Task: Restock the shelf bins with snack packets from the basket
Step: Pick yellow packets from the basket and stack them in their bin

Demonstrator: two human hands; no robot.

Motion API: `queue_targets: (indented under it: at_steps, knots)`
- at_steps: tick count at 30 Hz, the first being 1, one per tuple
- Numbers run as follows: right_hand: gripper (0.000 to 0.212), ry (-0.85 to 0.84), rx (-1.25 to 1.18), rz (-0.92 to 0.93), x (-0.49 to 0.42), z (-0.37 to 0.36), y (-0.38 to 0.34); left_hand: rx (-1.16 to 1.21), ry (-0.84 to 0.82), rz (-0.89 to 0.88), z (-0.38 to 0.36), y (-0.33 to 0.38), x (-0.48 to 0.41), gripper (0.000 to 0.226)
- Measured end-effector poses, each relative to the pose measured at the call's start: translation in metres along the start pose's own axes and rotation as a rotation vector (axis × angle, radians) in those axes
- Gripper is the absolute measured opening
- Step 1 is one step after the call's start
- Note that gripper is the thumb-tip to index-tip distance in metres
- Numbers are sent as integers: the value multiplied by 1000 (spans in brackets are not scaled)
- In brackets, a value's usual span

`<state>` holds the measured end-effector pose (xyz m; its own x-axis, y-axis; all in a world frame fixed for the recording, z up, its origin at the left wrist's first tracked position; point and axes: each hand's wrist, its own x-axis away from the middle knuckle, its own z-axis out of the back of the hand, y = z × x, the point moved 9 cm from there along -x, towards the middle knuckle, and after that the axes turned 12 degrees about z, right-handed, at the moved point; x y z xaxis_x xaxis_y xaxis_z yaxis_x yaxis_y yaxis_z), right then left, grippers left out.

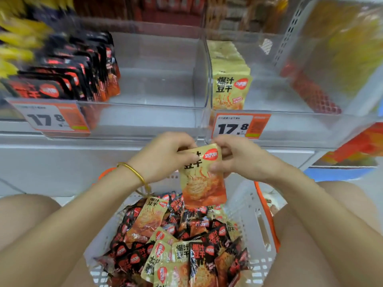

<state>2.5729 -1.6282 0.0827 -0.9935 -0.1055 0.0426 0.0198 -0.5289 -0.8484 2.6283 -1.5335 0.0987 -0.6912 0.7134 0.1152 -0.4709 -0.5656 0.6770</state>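
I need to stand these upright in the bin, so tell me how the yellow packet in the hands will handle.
Probably light: the left hand and right hand pinch the yellow packet near its top alone. Likely floppy: it hangs slightly bowed. Its glossy film may slip. It may need the yellow row to lean on.

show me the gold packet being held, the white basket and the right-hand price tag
gold packet (202, 183): head view, on the lower half of its printed front.
white basket (247, 206): head view, on its bare right wall.
right-hand price tag (233, 126): head view, on the large printed digits.
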Motion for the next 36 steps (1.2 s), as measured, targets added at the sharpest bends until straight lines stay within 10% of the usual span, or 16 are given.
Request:
queue_targets:
  at_steps: [6, 10, 16, 29, 36]
  knots:
    - [35, 573, -205, 272, 22, 132, -65, 314, 474, -195, 88, 84, -11, 27]
    - [35, 845, -112, 381, 30, 195, -79, 39, 580, -170, 91, 99, -23, 33]
    - [31, 554, 220, 109, -18, 164, -40, -135, 625, -134, 70, 85, -28, 35]
    - [54, 599, 559, -280, -23, 154, -14, -156, 720, -253, 57, 76, -2, 33]
    - [34, 831, 703, 63, 37, 119, -84, -135, 573, -255, 29, 27, 26, 22]
